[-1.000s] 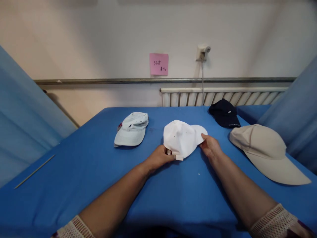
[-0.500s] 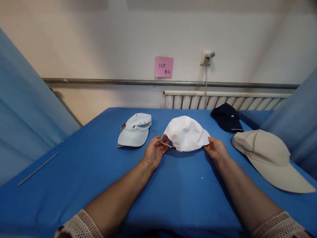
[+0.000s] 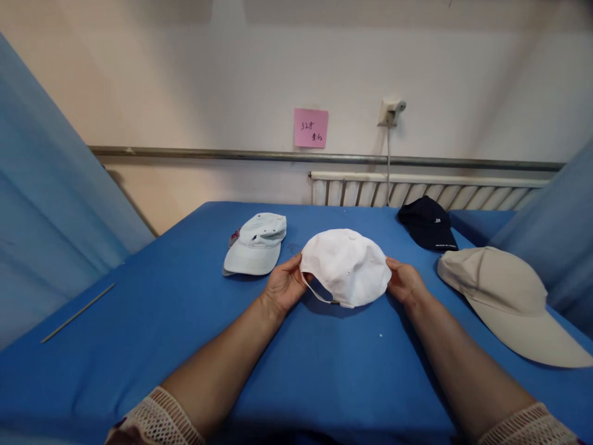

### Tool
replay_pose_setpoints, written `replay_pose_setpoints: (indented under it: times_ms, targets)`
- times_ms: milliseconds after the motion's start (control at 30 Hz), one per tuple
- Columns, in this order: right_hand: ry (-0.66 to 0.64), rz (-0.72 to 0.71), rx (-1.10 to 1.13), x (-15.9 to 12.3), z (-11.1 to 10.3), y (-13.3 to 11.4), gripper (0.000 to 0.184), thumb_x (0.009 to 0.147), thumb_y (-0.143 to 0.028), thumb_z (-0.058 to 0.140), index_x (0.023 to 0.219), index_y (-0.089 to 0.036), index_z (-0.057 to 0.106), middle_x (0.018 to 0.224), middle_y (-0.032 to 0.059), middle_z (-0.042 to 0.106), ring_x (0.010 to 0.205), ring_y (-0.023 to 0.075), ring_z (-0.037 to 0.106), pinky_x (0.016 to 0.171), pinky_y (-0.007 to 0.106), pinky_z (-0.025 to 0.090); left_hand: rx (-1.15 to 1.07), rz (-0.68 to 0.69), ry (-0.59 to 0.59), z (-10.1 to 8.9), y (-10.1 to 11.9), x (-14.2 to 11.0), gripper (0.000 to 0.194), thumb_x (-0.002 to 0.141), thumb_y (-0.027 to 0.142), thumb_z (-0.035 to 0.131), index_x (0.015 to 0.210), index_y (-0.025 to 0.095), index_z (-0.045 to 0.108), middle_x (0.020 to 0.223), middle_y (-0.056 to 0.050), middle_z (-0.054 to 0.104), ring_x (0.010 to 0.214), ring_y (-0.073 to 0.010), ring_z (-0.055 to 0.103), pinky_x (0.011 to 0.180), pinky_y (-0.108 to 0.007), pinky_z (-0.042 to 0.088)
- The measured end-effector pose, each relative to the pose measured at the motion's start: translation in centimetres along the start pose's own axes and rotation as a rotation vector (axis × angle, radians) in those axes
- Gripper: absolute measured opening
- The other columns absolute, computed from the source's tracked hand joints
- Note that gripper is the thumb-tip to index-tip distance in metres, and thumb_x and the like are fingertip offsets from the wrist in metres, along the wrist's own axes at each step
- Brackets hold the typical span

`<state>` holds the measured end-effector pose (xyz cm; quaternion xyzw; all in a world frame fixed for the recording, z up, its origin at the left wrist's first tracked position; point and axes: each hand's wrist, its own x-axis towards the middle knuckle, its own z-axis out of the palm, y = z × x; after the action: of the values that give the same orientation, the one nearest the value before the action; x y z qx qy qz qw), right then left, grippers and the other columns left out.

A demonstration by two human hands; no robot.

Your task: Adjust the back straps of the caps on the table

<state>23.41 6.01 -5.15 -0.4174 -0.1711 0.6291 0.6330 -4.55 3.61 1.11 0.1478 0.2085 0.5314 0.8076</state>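
Observation:
A white baseball cap (image 3: 345,262) is held between my two hands over the blue-covered table (image 3: 324,377). My left hand (image 3: 285,284) is closed on its left edge, by the back opening with its adjusting strap (image 3: 322,296); some of those fingers are behind the cap. On the opposite edge, my right hand (image 3: 404,281) grips with the thumb on the near side and the fingers mostly hidden. The strap side faces me, and the brim is out of sight. To the left of the cap lies a pale blue cap (image 3: 254,244) with a small dark logo.
At the right are a navy cap (image 3: 428,224) and a large beige cap (image 3: 504,296). A thin stick (image 3: 78,313) lies at the left. Behind the table run a metal rail (image 3: 231,154) and a radiator (image 3: 430,193). Blue curtains (image 3: 50,173) hang on both sides.
The white cap has come slightly nearer to me and turned, so its back opening and strap face me more. Both hands have kept hold of it.

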Motion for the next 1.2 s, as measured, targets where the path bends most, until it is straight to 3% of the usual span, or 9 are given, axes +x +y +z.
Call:
replay_pose_setpoints:
  times_ms: [133,333,433,567,700,833,967,1067,1200]
  targets:
    - [0.011,0.152,0.115,-0.2,0.6,-0.1,0.031,0.084,-0.001,0.042,0.108,-0.008,0.061,0.081,0.0094,0.072,0.068,0.0185,0.071,0.060,0.027,0.062,-0.079,-0.044,-0.040,-0.1,0.0,-0.2,0.034,0.094,0.024,0.045,0.121,0.007,0.056,0.094,-0.013,0.074,0.089,-0.0221,0.071,0.091,-0.036,0.054]
    - [0.093,0.074,0.319,-1.2,2.0,0.4,0.036,0.083,0.004,0.041,0.108,-0.016,0.057,0.086,0.0037,0.070,0.072,0.0131,0.071,0.061,0.020,0.062,-0.059,-0.129,0.016,-0.2,-1.2,-0.5,0.044,0.090,0.047,0.052,0.115,0.011,0.056,0.109,-0.016,0.068,0.110,-0.0265,0.064,0.091,-0.039,0.053]
    - [0.090,0.079,0.327,-2.1,2.8,1.2,0.035,0.081,0.006,0.044,0.104,-0.016,0.058,0.089,0.0039,0.071,0.074,0.0130,0.071,0.063,0.021,0.062,-0.001,-0.125,0.004,0.0,-1.5,-0.3,0.036,0.088,0.041,0.058,0.112,0.014,0.058,0.116,-0.015,0.065,0.118,-0.0259,0.059,0.094,-0.038,0.050]
    - [0.057,0.105,0.293,-3.0,3.7,2.4,0.034,0.080,0.006,0.047,0.102,-0.016,0.060,0.089,0.0042,0.072,0.074,0.0135,0.071,0.064,0.021,0.062,0.027,-0.028,0.029,-0.2,-1.3,0.0,0.019,0.087,0.023,0.060,0.106,0.020,0.061,0.104,-0.005,0.070,0.102,-0.0188,0.065,0.093,-0.036,0.050]
    - [0.027,0.121,0.256,-3.7,4.2,3.2,0.036,0.080,0.006,0.048,0.106,-0.017,0.059,0.091,0.0048,0.072,0.079,0.0152,0.072,0.070,0.025,0.063,0.031,0.017,-0.001,-0.1,-1.1,0.0,0.032,0.088,0.009,0.051,0.115,0.024,0.060,0.110,-0.004,0.070,0.103,-0.0176,0.065,0.092,-0.037,0.049]
    - [-0.005,0.169,0.235,-4.1,4.5,3.2,0.040,0.080,0.006,0.046,0.109,-0.019,0.058,0.092,0.0045,0.073,0.084,0.0159,0.072,0.073,0.028,0.063,0.059,0.022,0.001,0.2,-0.9,-0.1,0.040,0.086,0.006,0.049,0.121,0.024,0.058,0.116,-0.005,0.069,0.110,-0.0192,0.063,0.094,-0.038,0.049]
    - [0.005,0.219,0.134,-3.9,4.2,2.6,0.021,0.087,-0.006,0.051,0.104,-0.016,0.060,0.080,0.0045,0.072,0.065,0.0149,0.069,0.058,0.026,0.061,0.076,0.046,0.022,0.1,-0.2,0.0,0.041,0.086,0.010,0.050,0.125,0.023,0.056,0.118,-0.006,0.069,0.114,-0.0206,0.062,0.096,-0.038,0.049]
    - [0.033,0.173,0.024,-3.5,3.4,1.9,0.008,0.090,-0.016,0.055,0.094,-0.015,0.061,0.064,0.0009,0.066,0.046,0.0096,0.058,0.037,0.015,0.046,0.069,0.068,0.047,-0.1,0.4,0.2,0.042,0.086,0.011,0.050,0.125,0.024,0.056,0.116,-0.006,0.070,0.113,-0.0205,0.063,0.096,-0.038,0.050]
    - [-0.015,0.203,-0.005,-2.9,2.5,0.9,0.007,0.082,-0.008,0.064,0.084,-0.013,0.060,0.056,-0.0031,0.057,0.038,0.0051,0.047,0.027,0.011,0.029,0.073,0.085,0.072,0.0,1.0,0.3,0.040,0.085,0.011,0.052,0.123,0.024,0.057,0.111,-0.004,0.071,0.110,-0.0202,0.064,0.096,-0.037,0.050]
